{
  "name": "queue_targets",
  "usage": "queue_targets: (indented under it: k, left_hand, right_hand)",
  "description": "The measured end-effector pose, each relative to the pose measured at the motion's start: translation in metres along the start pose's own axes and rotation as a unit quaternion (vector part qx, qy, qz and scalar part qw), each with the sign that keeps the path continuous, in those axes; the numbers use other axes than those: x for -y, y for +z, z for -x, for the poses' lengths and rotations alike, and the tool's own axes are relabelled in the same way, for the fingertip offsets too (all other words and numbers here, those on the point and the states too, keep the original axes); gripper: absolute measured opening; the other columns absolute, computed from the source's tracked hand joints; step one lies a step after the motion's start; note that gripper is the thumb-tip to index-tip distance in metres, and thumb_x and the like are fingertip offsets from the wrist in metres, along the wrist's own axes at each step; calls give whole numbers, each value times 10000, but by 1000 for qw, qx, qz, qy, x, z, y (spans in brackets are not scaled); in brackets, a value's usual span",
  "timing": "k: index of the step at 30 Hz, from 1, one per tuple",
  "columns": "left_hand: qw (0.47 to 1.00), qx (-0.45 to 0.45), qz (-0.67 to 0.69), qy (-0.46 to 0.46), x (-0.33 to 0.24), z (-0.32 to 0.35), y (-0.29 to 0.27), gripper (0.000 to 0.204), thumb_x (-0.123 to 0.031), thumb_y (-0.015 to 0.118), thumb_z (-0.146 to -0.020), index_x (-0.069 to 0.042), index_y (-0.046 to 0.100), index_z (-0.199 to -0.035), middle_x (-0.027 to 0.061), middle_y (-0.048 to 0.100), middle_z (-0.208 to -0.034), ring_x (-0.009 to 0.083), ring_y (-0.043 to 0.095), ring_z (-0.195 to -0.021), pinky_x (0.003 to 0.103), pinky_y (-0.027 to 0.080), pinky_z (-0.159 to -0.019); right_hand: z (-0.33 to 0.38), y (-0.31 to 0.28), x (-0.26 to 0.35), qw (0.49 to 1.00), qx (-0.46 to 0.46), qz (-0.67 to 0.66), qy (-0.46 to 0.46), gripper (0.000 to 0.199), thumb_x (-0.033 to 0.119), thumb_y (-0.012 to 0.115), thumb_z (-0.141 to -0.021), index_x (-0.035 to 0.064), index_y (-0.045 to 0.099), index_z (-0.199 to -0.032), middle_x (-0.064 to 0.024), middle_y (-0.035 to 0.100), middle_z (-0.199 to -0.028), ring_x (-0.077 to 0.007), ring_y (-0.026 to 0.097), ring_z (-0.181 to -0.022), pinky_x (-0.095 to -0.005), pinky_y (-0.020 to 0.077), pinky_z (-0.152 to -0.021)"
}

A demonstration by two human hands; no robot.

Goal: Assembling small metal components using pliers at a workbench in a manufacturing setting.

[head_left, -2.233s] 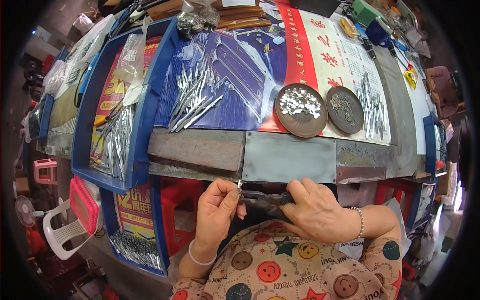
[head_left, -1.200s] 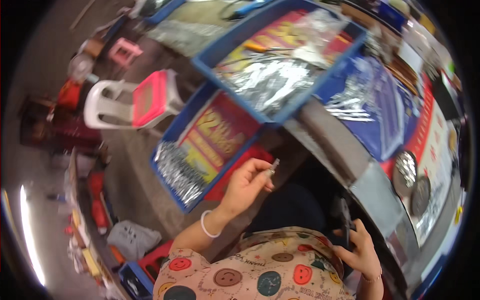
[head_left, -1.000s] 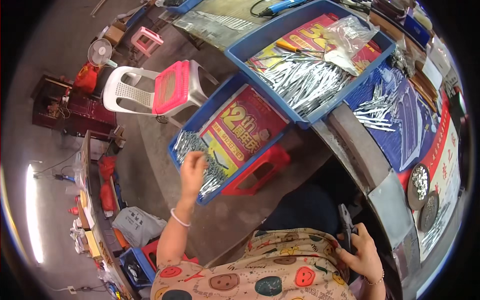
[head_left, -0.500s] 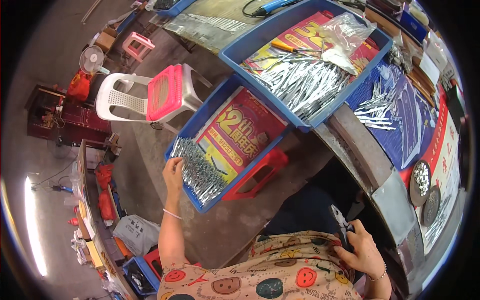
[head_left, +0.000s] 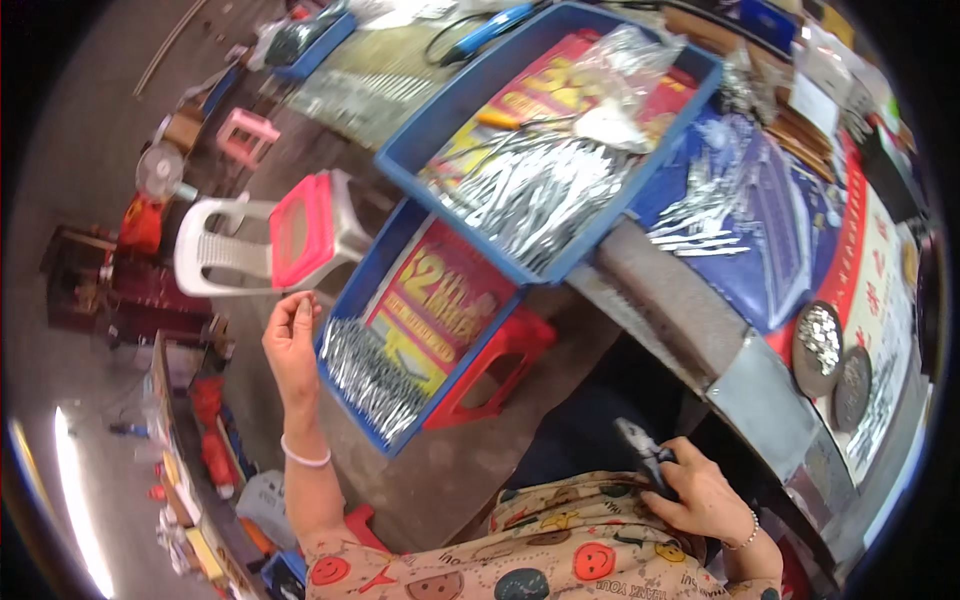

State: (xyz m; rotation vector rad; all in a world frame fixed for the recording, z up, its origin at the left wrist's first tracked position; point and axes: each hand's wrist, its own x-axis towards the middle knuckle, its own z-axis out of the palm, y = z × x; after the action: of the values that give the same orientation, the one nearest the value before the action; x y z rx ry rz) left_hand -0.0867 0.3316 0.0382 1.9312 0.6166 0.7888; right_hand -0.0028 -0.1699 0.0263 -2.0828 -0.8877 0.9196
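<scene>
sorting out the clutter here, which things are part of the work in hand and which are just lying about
In hand: left hand over the low blue tray of metal pieces; right hand gripping a black tool.

Lying about: pink stool, small fan, two round dishes.

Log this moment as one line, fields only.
left hand: raised, fingers pinched, beside lower blue tray of metal pieces | right hand: holds black pliers at lap | red stool under tray

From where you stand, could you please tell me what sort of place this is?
Probably a small hand-assembly workshop: blue trays heaped with small metal parts, round dishes of tiny pieces on a cluttered workbench, and plastic stools.
</scene>
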Motion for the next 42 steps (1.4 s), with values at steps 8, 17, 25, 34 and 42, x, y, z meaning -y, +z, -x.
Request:
queue_targets:
  k: [8,17,25,34,42]
  left_hand:
    - [882,293,-122,348,-151,-44,231,338,-10,661,-830,-6,591,-1161,157,597,-1090,293,619,-953,348,493,-829]
    - [823,277,-359,342,-110,-161,448,679,-247,698,-823,-96,372,-1399,237,526,-1249,434,547,-1152,484,471,-949]
    - [800,156,-517,261,-82,-242,479,352,-139,435,-955,-90,445,-1303,230,615,-1144,394,665,-988,495,541,-817]
    - [833,153,-419,328,-96,-248,448,418,-174,626,-888,-43,461,-1249,239,660,-1038,418,648,-986,496,520,-838]
    - [818,400,-329,251,-116,-136,383,419,-301,747,-768,20,633,-1013,251,661,-1029,394,639,-987,449,503,-855]
  right_hand:
    - [6,14,-32,997,-32,-8,-64,342,285,669,-835,-48,638,-903,-228,544,-1005,-378,581,-909,-422,509,-774]
    - [30,19,-47,995,-91,-28,-29,389,314,668,-857,-71,645,-909,-273,561,-1083,-394,608,-904,-423,539,-764]
    - [25,-4,-36,985,-93,-143,21,295,221,641,-844,-66,622,-910,-247,534,-1026,-420,572,-864,-457,473,-747]
    - [18,-1,-38,987,-81,-138,19,286,206,660,-838,-52,635,-959,-236,539,-1045,-409,583,-870,-458,473,-765]
    - [16,8,-27,991,-73,-112,19,280,217,665,-833,-47,626,-914,-228,541,-1014,-399,585,-836,-449,481,-732]
